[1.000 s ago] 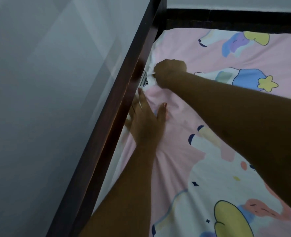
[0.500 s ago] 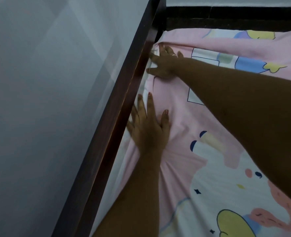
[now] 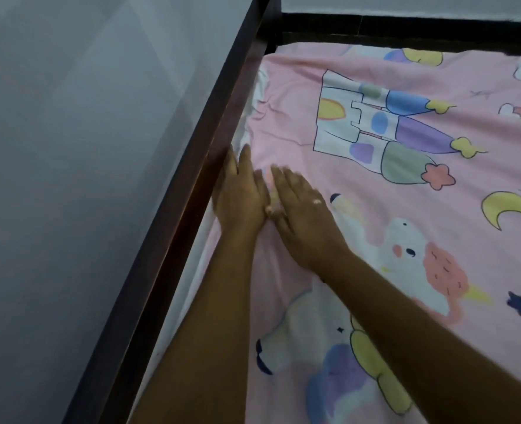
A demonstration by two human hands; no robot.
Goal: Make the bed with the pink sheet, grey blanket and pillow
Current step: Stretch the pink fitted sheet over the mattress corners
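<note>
Pink sheet (image 3: 293,96) lay spread over the bed up to its far-left corner, with castle, unicorn, moon and star prints facing up. Both hands rested flat on it at the bed's left edge, close together. The left hand (image 3: 241,194) lay against the dark wooden rail (image 3: 198,179), the right hand (image 3: 302,215) just beside it. Fingers were straight, gripping nothing. A white underlayer (image 3: 198,255) showed along the rail.
</note>
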